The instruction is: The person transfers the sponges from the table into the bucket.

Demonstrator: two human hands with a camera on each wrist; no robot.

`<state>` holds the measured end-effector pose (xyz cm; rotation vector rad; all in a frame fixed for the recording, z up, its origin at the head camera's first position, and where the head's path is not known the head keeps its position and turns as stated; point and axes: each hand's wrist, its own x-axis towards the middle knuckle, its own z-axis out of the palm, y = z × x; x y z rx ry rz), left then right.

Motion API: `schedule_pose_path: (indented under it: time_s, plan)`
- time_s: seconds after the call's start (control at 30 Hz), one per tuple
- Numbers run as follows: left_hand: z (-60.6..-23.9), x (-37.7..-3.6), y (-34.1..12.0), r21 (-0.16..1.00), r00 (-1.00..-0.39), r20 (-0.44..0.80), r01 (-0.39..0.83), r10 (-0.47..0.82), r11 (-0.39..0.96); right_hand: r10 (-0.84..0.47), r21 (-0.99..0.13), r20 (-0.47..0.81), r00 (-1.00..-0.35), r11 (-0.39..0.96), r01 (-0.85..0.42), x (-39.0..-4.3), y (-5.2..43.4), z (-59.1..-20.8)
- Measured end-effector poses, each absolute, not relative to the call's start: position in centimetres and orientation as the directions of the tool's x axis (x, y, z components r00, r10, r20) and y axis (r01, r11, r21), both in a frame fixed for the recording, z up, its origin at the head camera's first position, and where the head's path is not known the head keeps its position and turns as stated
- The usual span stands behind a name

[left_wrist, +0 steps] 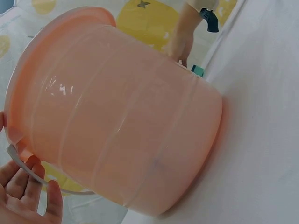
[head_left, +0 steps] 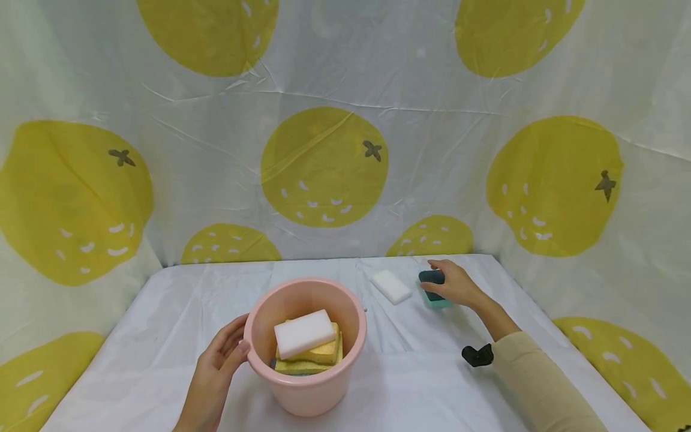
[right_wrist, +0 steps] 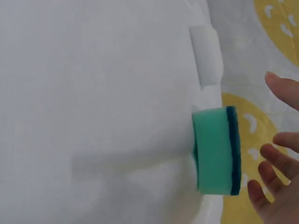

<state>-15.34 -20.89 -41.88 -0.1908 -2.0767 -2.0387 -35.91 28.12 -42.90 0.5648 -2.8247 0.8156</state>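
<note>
My left hand grips the rim of a pink bucket, thumb at the edge and fingers on the outside. In the left wrist view those fingers lie by the bucket's thin handle. Inside the bucket, a white sponge lies on yellow sponges; what is beneath is mostly hidden. Over at the right, my right hand hovers above a green sponge with a dark scouring layer on top. The right wrist view shows its fingers spread and apart from that sponge.
Left of the green sponge, another white sponge lies flat on the white cloth. A lemon-patterned curtain walls in the back and sides. Something black sticks out at the right sleeve.
</note>
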Motion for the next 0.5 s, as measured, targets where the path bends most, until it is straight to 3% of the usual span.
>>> schedule_pose_path:
  time_s: [0.23, 0.5]
  plan:
    - [-41.9, -15.4, -20.9, 0.971, -0.969, 0.238, 0.237, -0.065, 0.028, -0.229, -0.486, 0.068, -0.971, 0.842, -0.233, -36.1, 29.3, -44.2]
    - [-41.9, -15.4, -21.0, 0.972, -0.97, 0.233, 0.232, -0.066, 0.032, -0.18, -0.536, -0.011, -0.984, 0.832, -0.147, -36.2, 29.3, -44.5]
